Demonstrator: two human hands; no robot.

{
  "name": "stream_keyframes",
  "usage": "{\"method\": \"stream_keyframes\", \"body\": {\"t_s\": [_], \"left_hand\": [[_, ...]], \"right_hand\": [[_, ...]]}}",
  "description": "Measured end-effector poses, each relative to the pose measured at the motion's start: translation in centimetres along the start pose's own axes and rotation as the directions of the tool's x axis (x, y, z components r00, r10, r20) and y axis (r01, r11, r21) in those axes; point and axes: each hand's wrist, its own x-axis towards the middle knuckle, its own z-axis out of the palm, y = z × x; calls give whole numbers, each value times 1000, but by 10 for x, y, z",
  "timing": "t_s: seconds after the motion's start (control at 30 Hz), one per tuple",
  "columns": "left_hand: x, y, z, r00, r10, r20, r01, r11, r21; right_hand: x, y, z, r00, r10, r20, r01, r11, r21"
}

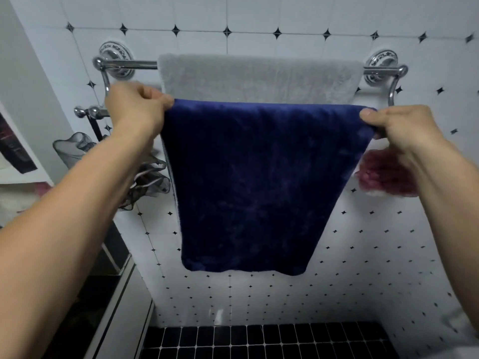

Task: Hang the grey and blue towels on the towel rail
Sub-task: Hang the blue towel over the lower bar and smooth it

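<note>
A grey towel hangs over the back bar of a chrome double towel rail on the tiled wall. In front of it a dark blue towel hangs down, stretched flat along its top edge at the height of the front bar, which it hides. My left hand pinches the blue towel's top left corner. My right hand pinches its top right corner, fingers curled behind the cloth.
A black and grey mesh bath sponge hangs at the left below the rail, next to a clear holder. A dark red fluffy cloth hangs at the right behind my right wrist. Black floor tiles lie below.
</note>
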Motion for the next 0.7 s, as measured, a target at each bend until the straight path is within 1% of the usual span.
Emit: {"method": "stream_keyframes", "body": {"t_s": [0.07,0.13,0.2,0.23,0.27,0.3,0.33,0.37,0.4,0.43,0.47,0.5,0.53,0.6,0.67,0.7], "left_hand": [[10,2,-7,997,73,-18,-70,992,105],[14,4,-10,992,128,11,-128,975,184],[15,5,-11,975,217,54,-223,926,306],[14,6,-13,964,259,67,-265,897,354],[13,7,-15,951,298,81,-306,872,381],[12,8,-17,933,343,112,-359,848,389],[11,8,-19,900,396,180,-435,814,384],[9,9,-18,851,441,286,-522,769,369],[9,10,-17,790,458,408,-598,725,343],[9,9,-15,732,439,521,-645,694,319],[10,9,-14,688,398,607,-668,675,314],[12,8,-15,655,357,666,-683,656,320],[14,8,-16,628,330,705,-701,634,327],[15,5,-18,590,335,735,-738,593,322],[16,-2,-16,572,388,723,-786,510,349],[12,-5,-15,577,448,682,-805,453,384]], "right_hand": [[5,0,-2,1000,-19,-3,19,1000,-13],[7,2,0,999,-40,17,41,997,-63],[7,5,2,999,-39,18,41,993,-115],[6,5,2,999,-50,-5,48,986,-159],[7,5,0,996,-75,-57,59,968,-242],[8,5,-2,982,-137,-132,81,929,-361],[10,4,-3,953,-247,-174,135,863,-486],[10,1,-3,916,-379,-133,238,780,-579],[11,-2,-1,875,-484,-7,369,675,-639],[12,-4,3,829,-536,159,491,560,-668],[14,-5,7,785,-536,310,583,471,-663],[18,-6,9,760,-508,406,631,425,-649],[22,-6,10,755,-479,447,644,415,-643],[30,-4,11,770,-458,444,628,421,-655],[35,1,15,772,-471,426,615,384,-689],[32,5,16,766,-502,402,608,362,-707]]}}
